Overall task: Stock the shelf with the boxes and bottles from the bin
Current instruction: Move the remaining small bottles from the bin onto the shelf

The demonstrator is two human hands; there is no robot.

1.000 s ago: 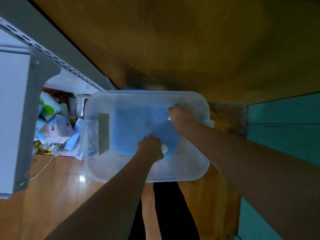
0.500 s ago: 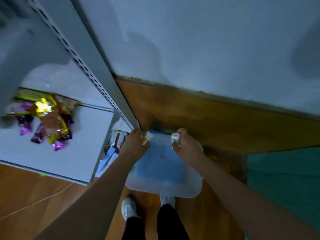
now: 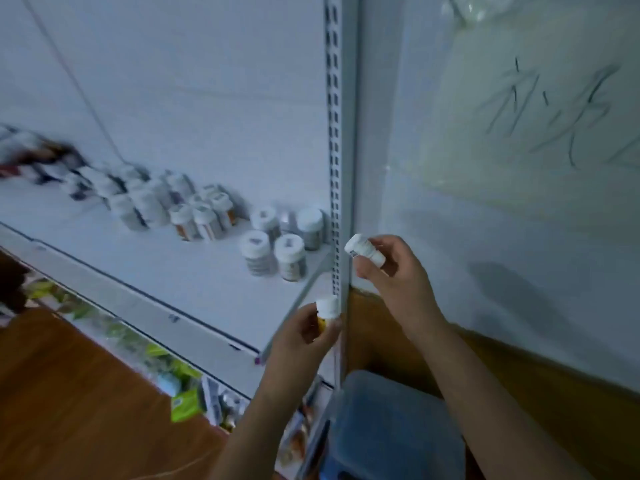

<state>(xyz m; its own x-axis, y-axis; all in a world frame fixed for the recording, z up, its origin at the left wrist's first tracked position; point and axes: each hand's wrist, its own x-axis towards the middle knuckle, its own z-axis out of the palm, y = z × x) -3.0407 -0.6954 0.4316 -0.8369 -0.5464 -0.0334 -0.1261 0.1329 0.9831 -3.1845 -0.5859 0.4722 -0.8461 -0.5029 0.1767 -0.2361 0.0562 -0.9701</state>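
Observation:
My left hand (image 3: 303,336) grips a small white-capped bottle with an orange label (image 3: 327,310), held upright at the front right corner of the white shelf (image 3: 180,275). My right hand (image 3: 394,271) holds a second white bottle (image 3: 363,250), tilted, just right of the perforated upright post (image 3: 335,168). Several white-capped bottles (image 3: 273,252) stand in groups on the shelf, the nearest cluster by the post. The clear bin (image 3: 391,427) with a blue bottom sits on the floor below my arms.
A white wall (image 3: 502,202) with dark handwriting runs to the right of the post. Lower shelves hold green and coloured packets (image 3: 180,400). Wooden floor (image 3: 69,393) lies at lower left. Blurred dark items sit at the shelf's far left.
Both hands rose from inside the bin to shelf height, each holding a bottle. My view swung up from the bin and floor to the bottle shelf.

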